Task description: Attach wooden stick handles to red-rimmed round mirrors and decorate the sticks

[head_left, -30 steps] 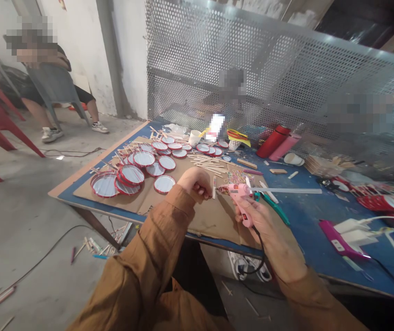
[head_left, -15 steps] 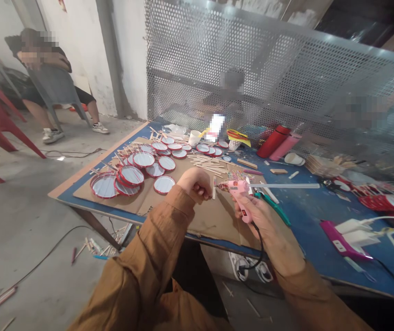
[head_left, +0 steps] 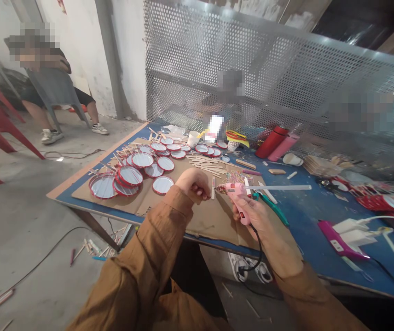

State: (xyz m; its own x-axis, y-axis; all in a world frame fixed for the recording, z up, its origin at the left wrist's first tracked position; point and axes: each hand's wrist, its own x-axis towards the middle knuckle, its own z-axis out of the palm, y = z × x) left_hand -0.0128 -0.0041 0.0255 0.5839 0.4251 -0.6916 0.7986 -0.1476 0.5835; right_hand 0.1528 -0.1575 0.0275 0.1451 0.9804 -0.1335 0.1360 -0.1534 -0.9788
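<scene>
My left hand (head_left: pixel 197 185) is closed, its fingers curled. At its fingertips is a small pale wooden craft stick (head_left: pixel 213 188), seen end-on toward me above the cardboard (head_left: pixel 202 220). My right hand (head_left: pixel 252 214) grips a pink hot glue gun (head_left: pixel 237 191) by the handle. Its nozzle points left, close to the craft stick. A clear glue stick (head_left: pixel 280 187) juts out of the gun's back, and a black cord hangs from the handle. Left of my hands, several round red-rimmed discs (head_left: pixel 142 160) with wooden sticks lie overlapping on the cardboard.
Loose craft sticks (head_left: pixel 204 164) and rubber bands (head_left: pixel 236 177) lie beyond my hands. Green-handled pliers (head_left: pixel 275 210) and a magenta power strip (head_left: pixel 342 241) are on the right. Bottles (head_left: pixel 271 142) stand by a perforated metal screen (head_left: pixel 190 59). A person (head_left: pixel 52 64) sits at far left.
The glue gun has shifted slightly left toward the craft stick, and its glue stick juts out a little less. My left hand stays nearly in place.
</scene>
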